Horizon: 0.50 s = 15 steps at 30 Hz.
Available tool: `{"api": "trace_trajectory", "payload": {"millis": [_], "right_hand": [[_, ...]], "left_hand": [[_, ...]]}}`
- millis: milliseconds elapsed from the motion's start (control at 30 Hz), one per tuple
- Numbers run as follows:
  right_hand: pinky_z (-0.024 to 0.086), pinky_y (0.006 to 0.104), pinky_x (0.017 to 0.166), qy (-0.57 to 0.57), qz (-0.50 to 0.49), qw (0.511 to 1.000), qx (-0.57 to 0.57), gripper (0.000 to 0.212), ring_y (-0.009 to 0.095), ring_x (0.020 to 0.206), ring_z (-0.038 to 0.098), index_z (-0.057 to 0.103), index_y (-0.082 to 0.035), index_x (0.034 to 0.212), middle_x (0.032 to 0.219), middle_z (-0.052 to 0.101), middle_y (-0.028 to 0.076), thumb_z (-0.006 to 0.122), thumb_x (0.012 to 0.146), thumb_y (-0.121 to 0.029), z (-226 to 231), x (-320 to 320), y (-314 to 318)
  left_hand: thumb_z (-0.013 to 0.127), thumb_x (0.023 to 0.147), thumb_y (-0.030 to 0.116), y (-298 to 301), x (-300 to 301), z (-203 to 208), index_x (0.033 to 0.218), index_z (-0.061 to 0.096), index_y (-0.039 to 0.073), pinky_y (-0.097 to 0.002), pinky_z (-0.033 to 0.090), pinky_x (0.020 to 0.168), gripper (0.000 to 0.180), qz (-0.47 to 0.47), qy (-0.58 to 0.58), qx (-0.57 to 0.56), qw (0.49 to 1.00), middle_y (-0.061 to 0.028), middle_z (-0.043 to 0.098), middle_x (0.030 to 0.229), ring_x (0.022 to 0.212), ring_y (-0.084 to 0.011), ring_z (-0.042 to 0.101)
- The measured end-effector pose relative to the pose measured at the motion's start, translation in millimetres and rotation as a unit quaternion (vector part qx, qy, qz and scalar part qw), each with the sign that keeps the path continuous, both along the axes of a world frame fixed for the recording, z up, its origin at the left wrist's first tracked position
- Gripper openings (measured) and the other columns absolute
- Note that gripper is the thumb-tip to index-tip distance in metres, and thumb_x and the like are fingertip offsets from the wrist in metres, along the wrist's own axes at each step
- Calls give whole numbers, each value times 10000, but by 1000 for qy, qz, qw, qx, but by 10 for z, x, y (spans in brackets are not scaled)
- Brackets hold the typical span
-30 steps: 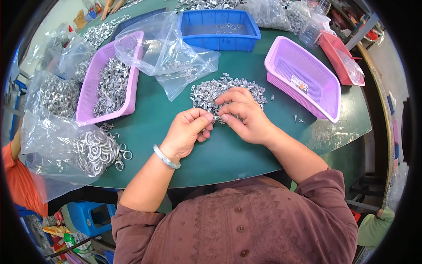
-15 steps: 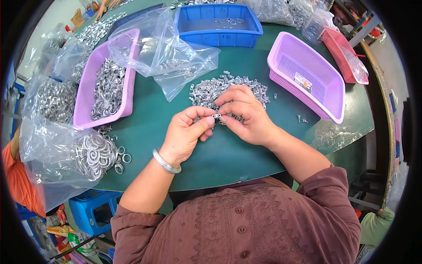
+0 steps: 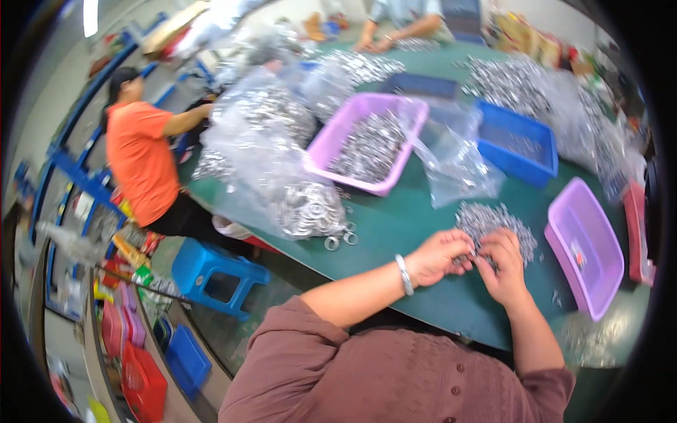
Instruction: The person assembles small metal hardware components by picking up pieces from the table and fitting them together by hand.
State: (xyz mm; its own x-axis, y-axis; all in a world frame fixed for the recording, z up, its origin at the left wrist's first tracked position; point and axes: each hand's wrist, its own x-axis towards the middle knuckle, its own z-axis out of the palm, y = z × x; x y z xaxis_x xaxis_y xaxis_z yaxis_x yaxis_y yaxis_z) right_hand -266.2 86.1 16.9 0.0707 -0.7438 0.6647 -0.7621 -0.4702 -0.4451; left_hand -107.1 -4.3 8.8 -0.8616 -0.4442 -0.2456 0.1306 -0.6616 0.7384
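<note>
My left hand point(image 3: 438, 258), with a pale bangle point(image 3: 404, 276) on its wrist, pinches a small silvery metal piece point(image 3: 472, 254) between thumb and fingertips. My right hand point(image 3: 503, 269) meets it from the other side, its thumb and fingers closed at the same piece. Blur and the fingers hide most of the piece. Just beyond both hands, on the green table point(image 3: 384, 250), lies a heap of small metal parts point(image 3: 504, 220). To the right of the heap stands a purple basket point(image 3: 596, 233).
Left of the heap are a clear plastic bag point(image 3: 462, 173), a purple basket point(image 3: 384, 187) of metal parts and bags of metal rings point(image 3: 303, 211). A blue tray point(image 3: 522, 166) stands behind. A blue stool point(image 3: 211, 275) and a person in orange point(image 3: 141, 162) are at left; another person's hands point(image 3: 381, 44) work at the far side.
My view has swung left, so the table and my hands now appear farther right and tilted. Both hands stay pinched together by the heap. The person in orange now shows more fully.
</note>
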Motion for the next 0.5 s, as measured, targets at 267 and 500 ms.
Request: {"api": "trace_trajectory", "payload": {"millis": [267, 500], "right_hand": [[327, 436, 888, 75, -15, 997, 22, 296, 315, 1006, 455, 555, -58, 898, 987, 527, 107, 663, 622, -53, -102, 43, 56], [254, 505, 987, 222, -50, 970, 83, 398, 317, 1163, 382, 560, -145, 1104, 1225, 451, 134, 634, 715, -183, -257, 83, -5]], "left_hand": [[482, 805, 78, 352, 403, 41, 880, 536, 35, -275, 484, 681, 102, 132, 50, 80, 987, -107, 582, 905, 795, -197, 584], [502, 830, 111, 789, 522, 157, 862, 538, 39, -253, 474, 599, 86, 179, -51, 59, 981, -70, 571, 797, 701, -167, 557]]}}
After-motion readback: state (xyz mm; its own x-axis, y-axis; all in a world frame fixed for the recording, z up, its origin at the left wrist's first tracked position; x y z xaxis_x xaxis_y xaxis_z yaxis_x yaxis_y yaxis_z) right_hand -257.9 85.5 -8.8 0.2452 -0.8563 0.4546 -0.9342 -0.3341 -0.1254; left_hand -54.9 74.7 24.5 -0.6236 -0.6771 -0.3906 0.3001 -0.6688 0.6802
